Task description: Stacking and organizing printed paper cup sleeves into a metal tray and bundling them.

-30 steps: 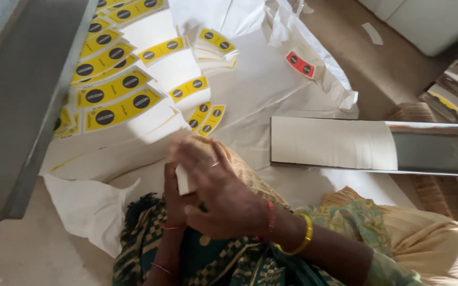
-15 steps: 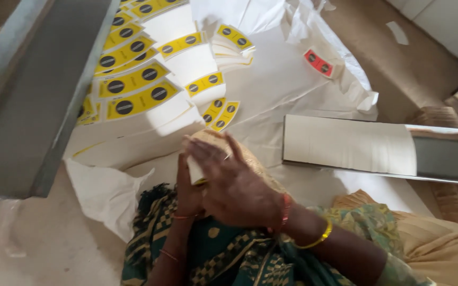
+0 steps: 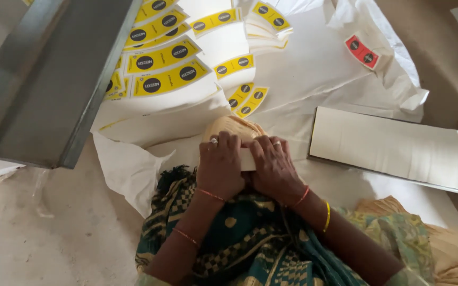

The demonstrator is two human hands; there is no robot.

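Left hand [image 3: 220, 167] and right hand [image 3: 274, 169] side by side, fingers curled over a small stack of cream paper cut-outs [image 3: 238, 139] held above the lap. Beneath, a crumpled white sheet [image 3: 324, 74] spread over bare concrete floor [image 3: 43, 238], strewn with yellow curved paper labels with black dots [image 3: 168, 79]. Grey metal tray [image 3: 54, 74] to the left, long white card strip [image 3: 388, 145] to the right.
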